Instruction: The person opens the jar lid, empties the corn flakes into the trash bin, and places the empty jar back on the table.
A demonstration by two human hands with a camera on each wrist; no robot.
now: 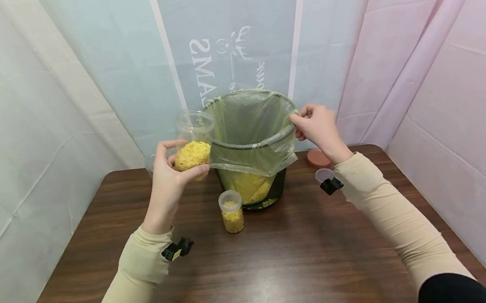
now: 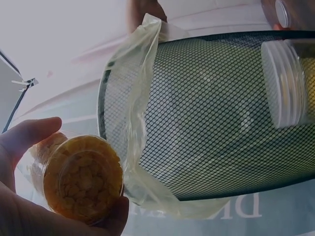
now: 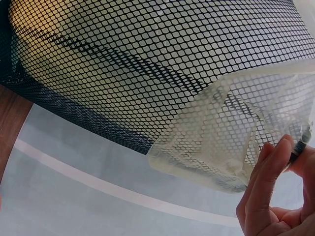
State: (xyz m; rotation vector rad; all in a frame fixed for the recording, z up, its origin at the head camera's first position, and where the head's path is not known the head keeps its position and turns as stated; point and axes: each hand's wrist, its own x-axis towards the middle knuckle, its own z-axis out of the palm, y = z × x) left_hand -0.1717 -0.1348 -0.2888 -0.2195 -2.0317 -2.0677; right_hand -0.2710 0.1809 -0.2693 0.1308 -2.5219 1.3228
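Note:
My left hand [image 1: 168,176] grips a clear plastic jar [image 1: 193,153] partly filled with yellow flakes, held up at the left rim of a black mesh wastebasket [image 1: 250,186]. In the left wrist view, the jar's round base [image 2: 84,179] faces the camera, flakes showing through it. A thin, pale, translucent bin liner [image 1: 262,119] lines the wastebasket, its edge folded down outside. At the right rim, my right hand [image 1: 318,125] pinches the rim and liner between thumb and fingers; the right wrist view shows the fingertips [image 3: 284,147] there. Yellow material shows through the lower mesh.
A smaller clear jar [image 1: 232,215] of yellow flakes stands upright in front of the wastebasket. To the right lie a reddish lid [image 1: 318,158] and a clear lid [image 1: 324,175]. Another clear container [image 1: 150,163] is mostly hidden behind my left hand. Fabric curtains [image 1: 228,18] surround the brown table [image 1: 257,280].

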